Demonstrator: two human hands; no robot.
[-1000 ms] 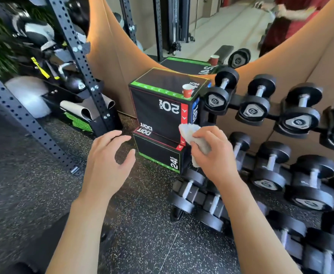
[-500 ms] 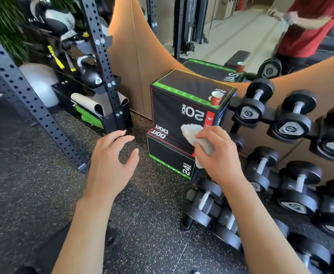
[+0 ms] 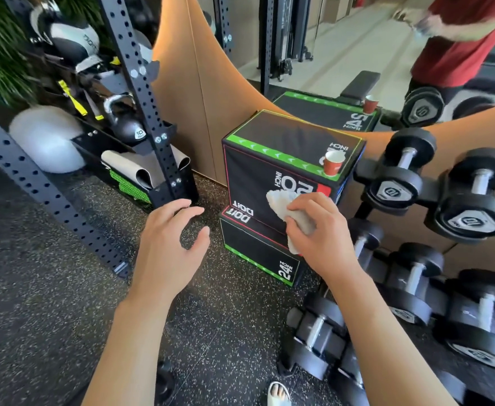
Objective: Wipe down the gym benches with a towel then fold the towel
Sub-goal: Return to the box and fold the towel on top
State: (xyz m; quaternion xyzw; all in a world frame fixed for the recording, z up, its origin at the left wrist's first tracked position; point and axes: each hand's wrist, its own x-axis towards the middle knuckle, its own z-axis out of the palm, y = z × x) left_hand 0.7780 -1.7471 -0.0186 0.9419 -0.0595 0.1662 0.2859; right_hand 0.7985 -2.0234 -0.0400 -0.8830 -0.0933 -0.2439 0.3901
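My right hand (image 3: 323, 232) grips a crumpled white towel (image 3: 281, 202), held in front of the side of a black plyo box (image 3: 255, 171) with green edging and "20 INCH" lettering. My left hand (image 3: 168, 247) hovers over the floor left of the box, fingers loosely spread and holding nothing. A bench pad (image 3: 360, 86) shows only in the mirror behind the box.
A red paper cup (image 3: 332, 162) stands on the box's top corner. A dumbbell rack (image 3: 416, 230) fills the right side. A black perforated rack upright (image 3: 140, 98) and stored gear stand left. The mirror reflects a person in a red shirt (image 3: 460, 39). Speckled rubber floor (image 3: 50, 288) lies below.
The view has shifted left, so the box and dumbbells sit further right. My right hand keeps the towel in front of the box's side. My left hand stays hovering.
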